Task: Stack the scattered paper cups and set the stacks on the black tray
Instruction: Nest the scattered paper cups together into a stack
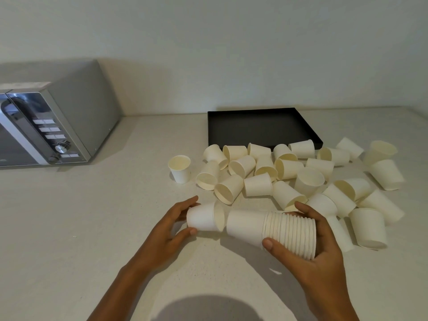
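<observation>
My right hand (322,246) grips a sideways stack of white paper cups (273,228) at its rimmed end, just above the counter. My left hand (171,230) holds a single white cup (203,218) on its side, its open mouth facing the stack's closed end with a small gap between them. Behind my hands, several loose white cups (287,170) lie scattered, most tipped over. One cup (180,168) stands upright at the pile's left. The black tray (254,128) sits behind the pile with nothing on it.
A silver microwave (51,121) stands at the back left against the wall. The white counter (81,228) stretches in front of it and to the left of my hands. A short cup stack (333,218) lies just right of my right hand.
</observation>
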`<state>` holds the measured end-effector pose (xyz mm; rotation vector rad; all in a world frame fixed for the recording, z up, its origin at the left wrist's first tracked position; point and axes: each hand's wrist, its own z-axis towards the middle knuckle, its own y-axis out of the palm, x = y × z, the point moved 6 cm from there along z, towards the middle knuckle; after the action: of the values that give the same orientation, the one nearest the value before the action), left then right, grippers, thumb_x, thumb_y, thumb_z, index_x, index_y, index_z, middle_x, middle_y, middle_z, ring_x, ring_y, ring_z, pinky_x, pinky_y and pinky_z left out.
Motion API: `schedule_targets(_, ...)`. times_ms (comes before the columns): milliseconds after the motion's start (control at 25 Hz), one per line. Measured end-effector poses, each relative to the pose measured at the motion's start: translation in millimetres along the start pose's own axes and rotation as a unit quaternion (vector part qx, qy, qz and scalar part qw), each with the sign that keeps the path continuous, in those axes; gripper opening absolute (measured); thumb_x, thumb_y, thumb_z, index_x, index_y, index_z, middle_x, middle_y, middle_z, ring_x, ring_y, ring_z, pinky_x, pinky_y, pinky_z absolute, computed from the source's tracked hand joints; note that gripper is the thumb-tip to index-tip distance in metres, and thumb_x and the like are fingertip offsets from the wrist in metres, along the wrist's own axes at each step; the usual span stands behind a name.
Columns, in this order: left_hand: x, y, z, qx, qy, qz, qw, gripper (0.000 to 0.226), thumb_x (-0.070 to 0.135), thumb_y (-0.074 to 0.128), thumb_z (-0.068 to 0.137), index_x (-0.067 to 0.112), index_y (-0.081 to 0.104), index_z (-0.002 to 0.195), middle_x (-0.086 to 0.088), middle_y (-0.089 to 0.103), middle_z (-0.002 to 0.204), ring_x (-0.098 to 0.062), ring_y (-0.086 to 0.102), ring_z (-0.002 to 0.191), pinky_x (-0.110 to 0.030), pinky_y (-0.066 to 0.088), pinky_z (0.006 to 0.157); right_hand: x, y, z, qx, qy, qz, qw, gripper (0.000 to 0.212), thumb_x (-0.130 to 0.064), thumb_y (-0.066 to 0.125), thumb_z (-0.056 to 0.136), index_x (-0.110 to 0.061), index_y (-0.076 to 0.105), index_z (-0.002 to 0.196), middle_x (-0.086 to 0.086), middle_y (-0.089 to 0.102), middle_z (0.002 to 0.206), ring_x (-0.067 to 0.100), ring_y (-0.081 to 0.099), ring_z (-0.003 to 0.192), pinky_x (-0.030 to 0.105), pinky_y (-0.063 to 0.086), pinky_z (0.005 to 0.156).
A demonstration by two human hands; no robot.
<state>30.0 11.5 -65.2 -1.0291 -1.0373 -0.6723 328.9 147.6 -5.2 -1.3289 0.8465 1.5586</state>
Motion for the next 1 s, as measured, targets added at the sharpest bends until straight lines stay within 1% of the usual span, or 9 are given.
schedule_targets(80, 8, 6, -7, -0.007, 0.006, 0.009, 1.000, 0.068, 0.037, 0.070, 0.098, 0.033, 0.036, 0.157, 0.005, 0.053, 0.150, -0.018, 0.053, 0.136, -0.018, 0.052, 0.098, -2, -2, -2, -0.004, -0.001, -0.002, 1.000, 0.106, -0.053, 0.100, 0.049, -0.041, 0.055, 0.144, -0.013, 0.068, 0.120, 0.005, 0.069, 0.103, 0.024, 0.065, 0.070)
schedule_targets(160, 17, 15, -14, -0.020, 0.014, 0.010, 1.000, 0.070, 0.039, 0.071, 0.097, 0.034, 0.036, 0.157, 0.006, 0.053, 0.150, -0.016, 0.053, 0.136, -0.016, 0.050, 0.100, -2, -3, -7, -0.011, -0.003, -0.006, 1.000, 0.108, -0.053, 0.100, 0.048, -0.040, 0.054, 0.145, -0.012, 0.068, 0.121, 0.006, 0.070, 0.104, 0.023, 0.064, 0.070)
schedule_targets(360, 32, 46, -26, -0.058, 0.024, 0.004, 0.998, 0.072, 0.038, 0.073, 0.096, 0.034, 0.036, 0.157, 0.006, 0.055, 0.149, -0.020, 0.053, 0.136, -0.021, 0.049, 0.105, 3, -5, -23, -0.028, 0.004, -0.009, 1.000, 0.116, -0.056, 0.102, 0.042, -0.041, 0.053, 0.146, -0.012, 0.067, 0.126, 0.009, 0.070, 0.109, 0.023, 0.064, 0.077)
schedule_targets(520, 45, 75, -28, -0.078, 0.050, 0.002, 0.996, 0.067, 0.032, 0.075, 0.095, 0.031, 0.043, 0.154, 0.005, 0.055, 0.148, -0.022, 0.053, 0.136, -0.028, 0.050, 0.107, 8, -12, -34, -0.029, 0.021, -0.006, 0.999, 0.123, -0.068, 0.101, 0.033, -0.044, 0.053, 0.145, -0.014, 0.068, 0.128, 0.013, 0.069, 0.113, 0.036, 0.066, 0.085)
schedule_targets(600, 51, 88, -25, -0.083, 0.065, -0.003, 0.994, 0.064, 0.029, 0.076, 0.094, 0.029, 0.047, 0.152, 0.001, 0.054, 0.148, -0.026, 0.052, 0.137, -0.032, 0.051, 0.107, 9, -21, -37, -0.020, 0.026, -0.002, 0.999, 0.125, -0.067, 0.102, 0.029, -0.044, 0.055, 0.143, -0.014, 0.068, 0.127, 0.014, 0.070, 0.112, 0.040, 0.067, 0.085)
schedule_targets(720, 61, 104, -18, -0.106, 0.081, -0.012, 0.991, 0.065, 0.027, 0.079, 0.092, 0.029, 0.049, 0.150, 0.000, 0.055, 0.146, -0.026, 0.052, 0.136, -0.031, 0.050, 0.107, 9, -39, -36, -0.008, 0.019, -0.001, 1.000, 0.124, -0.064, 0.104, 0.028, -0.044, 0.057, 0.141, -0.012, 0.070, 0.125, 0.011, 0.072, 0.108, 0.031, 0.066, 0.079)
schedule_targets(800, 68, 113, -10, -0.124, 0.072, -0.017, 0.989, 0.070, 0.032, 0.080, 0.091, 0.032, 0.046, 0.152, 0.003, 0.056, 0.146, -0.023, 0.054, 0.135, -0.029, 0.049, 0.108, 8, -51, -33, 0.004, 0.007, -0.011, 1.000, 0.125, -0.062, 0.104, 0.032, -0.041, 0.055, 0.145, -0.008, 0.070, 0.123, 0.012, 0.072, 0.105, 0.028, 0.066, 0.077)
schedule_targets(920, 72, 123, 13, -0.108, 0.090, -0.028, 0.990, 0.060, 0.040, 0.061, 0.103, 0.025, 0.040, 0.156, 0.001, 0.053, 0.151, -0.025, 0.049, 0.140, -0.031, 0.045, 0.113, 9, -75, -28, 0.038, -0.009, -0.013, 0.999, 0.121, -0.051, 0.104, 0.037, -0.038, 0.055, 0.147, -0.008, 0.070, 0.121, 0.010, 0.073, 0.102, 0.024, 0.065, 0.075)
schedule_targets(1000, 68, 130, 33, -0.079, 0.096, 0.023, 0.992, 0.056, 0.045, 0.052, 0.106, 0.029, 0.036, 0.157, 0.009, 0.043, 0.159, -0.018, 0.040, 0.147, -0.032, 0.038, 0.116, 11, -90, -23, 0.060, -0.013, -0.008, 0.998, 0.119, -0.048, 0.104, 0.038, -0.038, 0.055, 0.146, -0.010, 0.070, 0.120, 0.008, 0.073, 0.101, 0.020, 0.063, 0.072)
